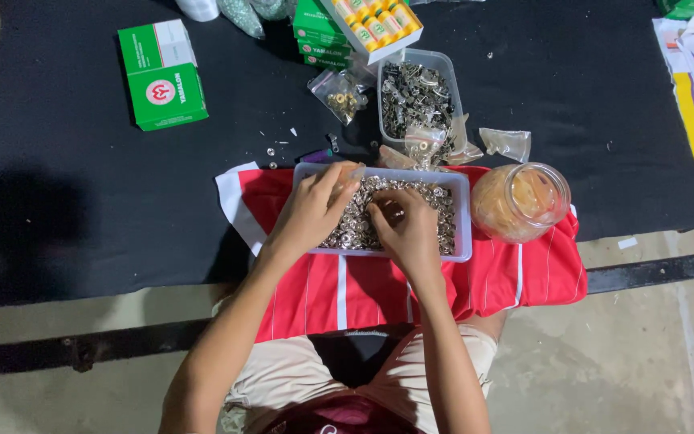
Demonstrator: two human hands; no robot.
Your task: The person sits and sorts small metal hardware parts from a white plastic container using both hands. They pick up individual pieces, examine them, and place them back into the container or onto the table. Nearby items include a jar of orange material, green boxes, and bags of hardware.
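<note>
Two hands (311, 213) (407, 233), two plastic trays (463, 217) (443, 64) – uncounted metal snaps, one jar (521, 201), one green box (162, 76)

— Where is there room on the surface (82, 225)?
— Its left half, between the green box (162, 75) and the near edge, lies bare.
— And around the tray of snaps (463, 217)?
— Hemmed in: the jar (521, 201) touches its right side, and the tub of metal parts (419, 92) and small bags (505, 143) crowd the far side.
</note>
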